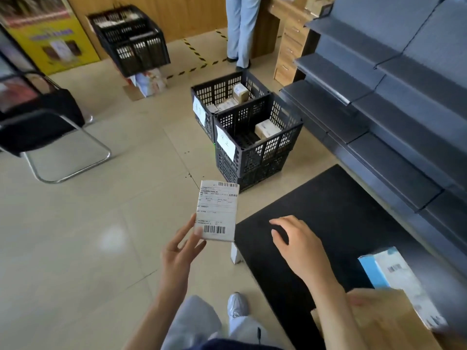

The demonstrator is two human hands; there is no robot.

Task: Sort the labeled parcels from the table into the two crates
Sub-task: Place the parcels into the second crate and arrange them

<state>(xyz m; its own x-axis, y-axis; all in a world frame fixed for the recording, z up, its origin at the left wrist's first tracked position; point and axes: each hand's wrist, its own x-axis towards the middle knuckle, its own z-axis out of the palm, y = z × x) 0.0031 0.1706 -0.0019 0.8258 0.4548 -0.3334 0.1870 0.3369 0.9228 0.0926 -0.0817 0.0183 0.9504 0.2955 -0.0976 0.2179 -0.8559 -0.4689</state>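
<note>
My left hand (pixel 182 245) holds a small white labeled parcel (pixel 217 210) by its lower left corner, thumb on the label, above the floor beside the black table (pixel 341 213). My right hand (pixel 294 239) hovers over the table's near left part with fingers loosely curled, holding nothing. Two black crates stand on the floor ahead: the near crate (pixel 257 147) and the far crate (pixel 209 93), each with a white paper tag and boxes inside. A blue and white parcel (pixel 394 274) and a brown cardboard parcel (pixel 384 322) lie at the table's near right.
Grey shelving (pixel 391 97) runs along the right. A black chair (pixel 45 122) stands at left. Another black crate (pixel 131 39) sits on boxes at the back. A person's legs (pixel 241 31) stand by a wooden desk (pixel 288 44).
</note>
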